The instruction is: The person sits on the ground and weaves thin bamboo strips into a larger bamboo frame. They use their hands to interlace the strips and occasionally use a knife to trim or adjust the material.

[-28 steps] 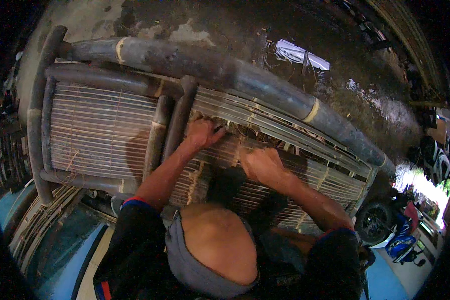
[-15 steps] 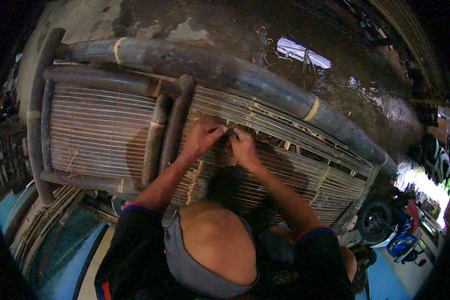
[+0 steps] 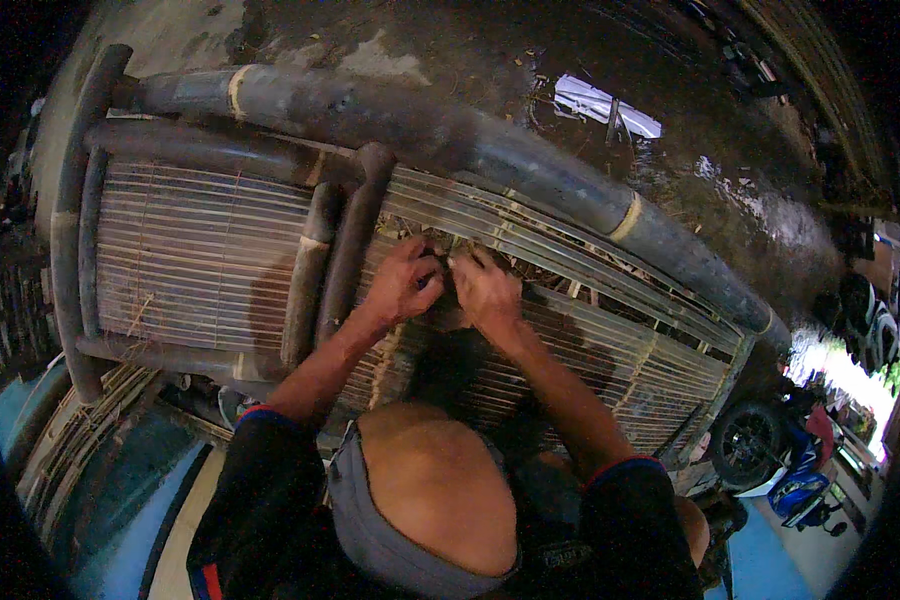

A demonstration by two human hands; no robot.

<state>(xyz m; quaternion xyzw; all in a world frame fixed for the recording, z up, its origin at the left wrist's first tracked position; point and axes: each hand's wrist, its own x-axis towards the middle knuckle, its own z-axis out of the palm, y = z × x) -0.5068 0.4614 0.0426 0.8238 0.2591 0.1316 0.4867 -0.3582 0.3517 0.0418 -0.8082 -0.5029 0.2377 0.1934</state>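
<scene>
A bench-like bamboo frame lies before me, its thin slats (image 3: 620, 355) running lengthwise in the right section. Both hands are close together over the left end of a gap between slats, beside a thick upright-looking crosspiece (image 3: 355, 240). My left hand (image 3: 402, 288) has its fingers curled and pinched at the slats. Facing it, my right hand (image 3: 489, 298) bends its fingers down to the same spot, thumb toward the left hand. Whatever the fingertips hold is too small and dark to make out. Pale binding (image 3: 387, 365) crosses the slats nearer to me.
A long bamboo pole (image 3: 545, 172) edges the far side. To the left is a second slatted panel (image 3: 200, 255) in a bamboo frame. Long thin strips (image 3: 90, 425) lie lower left. A white sheet (image 3: 605, 105) lies on the dark ground, and a wheeled vehicle (image 3: 750, 445) stands at right.
My fingertips have drawn slightly apart and shifted onto the slats. The left fingers are more curled, and the right hand has turned with its fingers bent farther forward.
</scene>
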